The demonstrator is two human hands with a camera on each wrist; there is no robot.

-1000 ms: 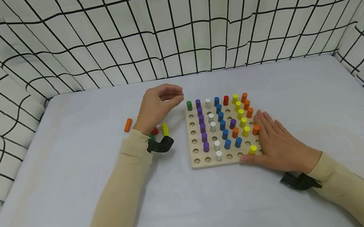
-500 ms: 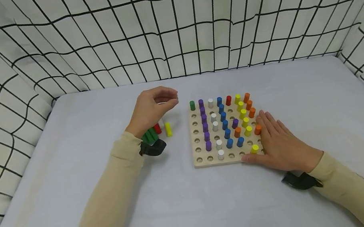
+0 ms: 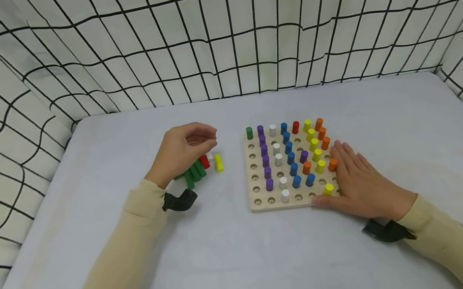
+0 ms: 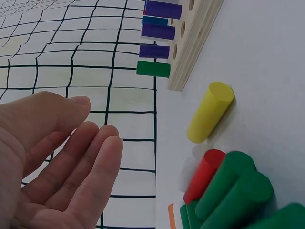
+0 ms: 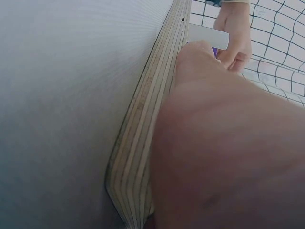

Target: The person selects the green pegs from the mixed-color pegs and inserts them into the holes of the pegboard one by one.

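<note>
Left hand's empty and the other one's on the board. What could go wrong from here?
The loose green pegs lie bunched against the red peg, so the left hand could knock neighbours rolling when picking one.

The right hand lies close beside a yellow peg in the nearest row and might bump it.

The board is steadied only on its right side; pressing at its left could shift it.

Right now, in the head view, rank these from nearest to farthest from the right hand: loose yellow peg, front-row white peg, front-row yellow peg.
1. Front-row yellow peg: on the board's right, beside the right hand.
2. Front-row white peg: same row, farther left.
3. Loose yellow peg: on the tabletop, left of the board.
</note>
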